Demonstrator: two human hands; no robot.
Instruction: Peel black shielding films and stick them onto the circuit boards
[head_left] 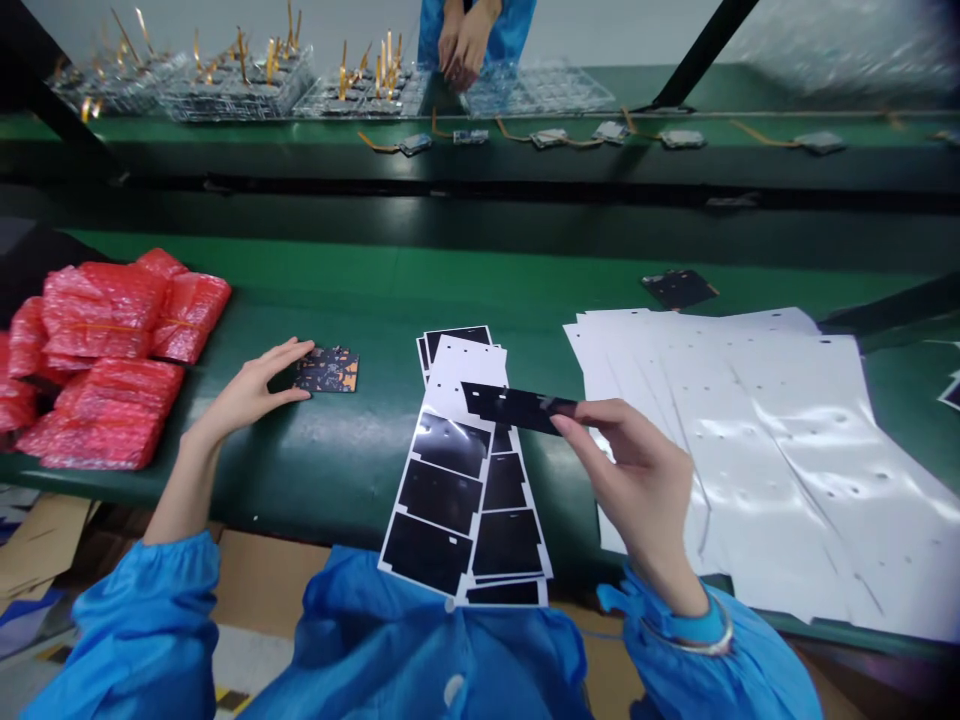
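Right now your right hand (637, 475) pinches a black film strip (517, 408) just above the white-backed sheets of black pads (442, 490), while your left hand (251, 390) lies open, fingers spread, left of those sheets beside a small black-and-gold printed piece (327, 370).

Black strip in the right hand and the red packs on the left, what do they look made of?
The black strip in the right hand looks like thin plastic film with a glossy finish, since glare streaks across it; the exact film can't be told. The red packs look like shiny, translucent plastic bags, judging by their sharp creases and bright highlights.
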